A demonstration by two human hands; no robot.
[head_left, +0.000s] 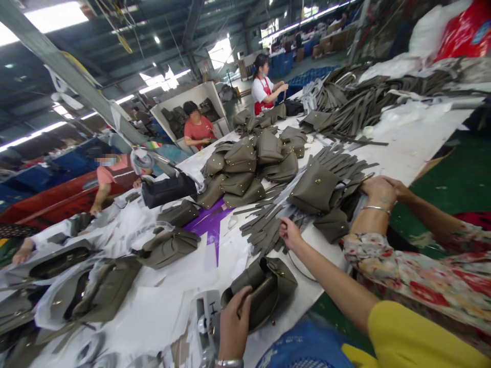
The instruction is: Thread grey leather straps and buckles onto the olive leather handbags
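At the near edge of the white table lies an olive-brown handbag (264, 291), tipped with its opening toward the left. My left hand (235, 321) has its fingers bent over the bag's left rim and grips it. My right hand (290, 234), at the end of a bare forearm, reaches to a fanned heap of flat olive straps (261, 232). Its thumb and forefinger are pinched together at a strap's end. Just beyond it, another flapped bag (316, 186) with a gold stud rests on the straps.
A co-worker's hands (379, 191) in floral sleeves work close on my right. Stacked olive bags (241, 168) fill the middle of the table (153, 312); more lie at left. A grey device (207, 319) stands beside my left hand. Co-workers sit or stand across the table.
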